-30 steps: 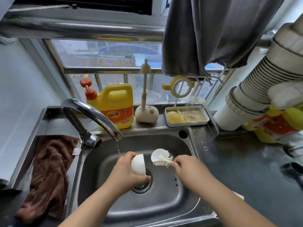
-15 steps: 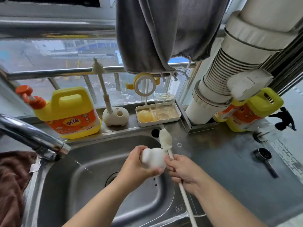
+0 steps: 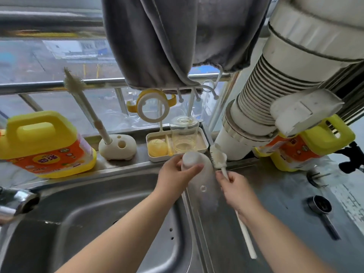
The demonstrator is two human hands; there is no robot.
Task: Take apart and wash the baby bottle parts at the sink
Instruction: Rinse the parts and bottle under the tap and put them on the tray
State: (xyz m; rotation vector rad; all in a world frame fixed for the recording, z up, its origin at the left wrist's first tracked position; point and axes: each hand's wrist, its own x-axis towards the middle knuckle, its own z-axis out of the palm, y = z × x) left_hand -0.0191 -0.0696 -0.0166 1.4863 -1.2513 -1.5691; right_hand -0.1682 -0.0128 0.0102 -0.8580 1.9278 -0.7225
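Note:
My left hand [image 3: 173,177] grips a white rounded bottle part [image 3: 192,160] above the sink's right rim, just in front of the drying tray [image 3: 204,141]. My right hand [image 3: 237,190] holds the white handle of a bottle brush [image 3: 217,156]; its bristled head points up beside the white part, close to touching it. On the tray stand a clear bottle body [image 3: 184,134], a yellow part [image 3: 156,147] and a post carrying a yellow-handled ring [image 3: 152,108].
The steel sink [image 3: 98,223] fills the lower left, its tap [image 3: 15,201] at the left edge. A yellow detergent jug [image 3: 43,142] and a brush holder [image 3: 118,146] stand on the ledge. Right counter holds a black scoop [image 3: 321,208] and another jug [image 3: 315,144]; a white pipe [image 3: 266,109] rises there.
Both hands have risen from over the drain to the sink's right rim near the tray. The brush has turned from lying across to head-up. The view has swung right.

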